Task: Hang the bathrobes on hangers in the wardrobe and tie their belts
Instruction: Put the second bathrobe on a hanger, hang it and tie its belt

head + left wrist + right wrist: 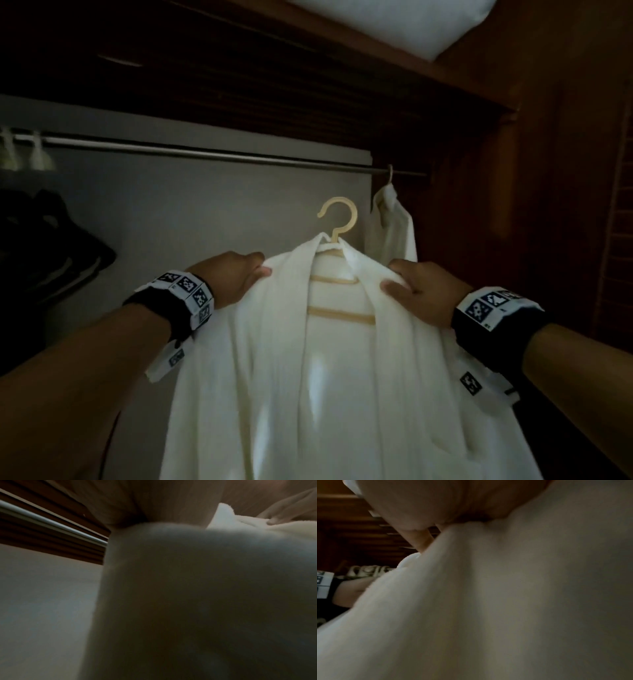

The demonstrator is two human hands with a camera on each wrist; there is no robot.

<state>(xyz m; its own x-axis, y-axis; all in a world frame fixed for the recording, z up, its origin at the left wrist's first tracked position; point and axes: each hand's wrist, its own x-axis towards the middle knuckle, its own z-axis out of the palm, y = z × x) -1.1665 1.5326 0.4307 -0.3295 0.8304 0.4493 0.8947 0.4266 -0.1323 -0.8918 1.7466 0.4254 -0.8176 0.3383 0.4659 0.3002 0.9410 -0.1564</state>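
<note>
Dim wardrobe interior, dark wood above and a pale back panel behind a metal rail (212,156). At the rail's right end a white bathrobe (394,226) already hangs on its hook, though whether its belt is tied I cannot tell from here. A second bathrobe (329,359) is draped on a wooden hanger (337,219), held up in front of the person, its hook below the rail and not yet on it. The left hand (233,277) grips the robe's left shoulder, fingers curled round the cloth; the right hand (418,291) pinches the right shoulder, thumb on the front. The front hangs open and no belt shows, so hooking it on and tying are probably what is left. White bedding (394,24) sits on the shelf above; dark items (51,246) hang at the left.
</note>
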